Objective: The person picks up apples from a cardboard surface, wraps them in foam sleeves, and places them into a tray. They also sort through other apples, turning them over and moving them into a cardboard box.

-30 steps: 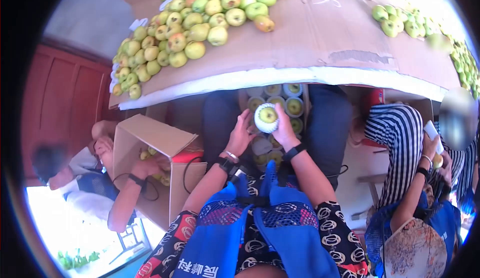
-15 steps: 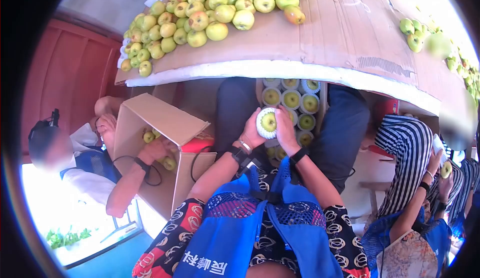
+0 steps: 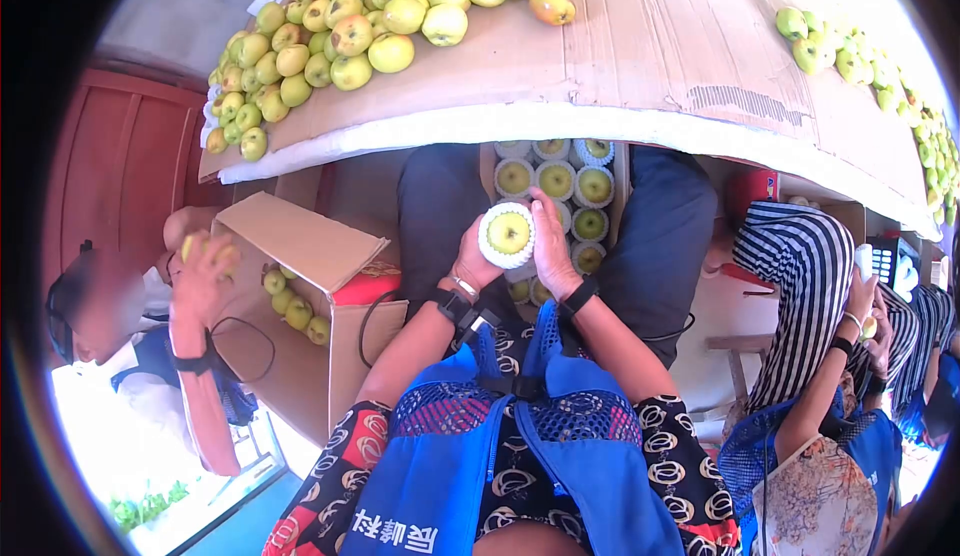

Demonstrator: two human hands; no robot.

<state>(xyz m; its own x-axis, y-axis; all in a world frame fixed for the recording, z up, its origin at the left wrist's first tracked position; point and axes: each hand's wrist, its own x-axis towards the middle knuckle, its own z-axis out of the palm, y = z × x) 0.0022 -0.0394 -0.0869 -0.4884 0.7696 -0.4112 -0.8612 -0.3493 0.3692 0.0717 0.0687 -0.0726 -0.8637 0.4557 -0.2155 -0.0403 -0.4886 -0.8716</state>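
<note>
A yellow-green apple [image 3: 509,233] in a white foam net [image 3: 491,247] is between my two hands, above my lap. My left hand [image 3: 474,262] is closed around its left side. Against its right side lies my right hand [image 3: 553,253], fingers pointing up and pressed to the net. Under the table edge, between my knees, a carton [image 3: 622,181] holds rows of netted apples [image 3: 556,182]. My hands hide part of the nearer rows.
A pile of bare apples [image 3: 350,38] lies on the cardboard-covered table [image 3: 650,51]. Left, a co-worker's hand [image 3: 205,261] is raised beside an open carton [image 3: 300,241] with several apples [image 3: 296,308]. Right, another person in striped trousers [image 3: 800,286] holds an apple [image 3: 869,328].
The netted apple has shifted slightly left and down in view, as have the table and carton. The left co-worker's hand has risen out of the carton with fruit.
</note>
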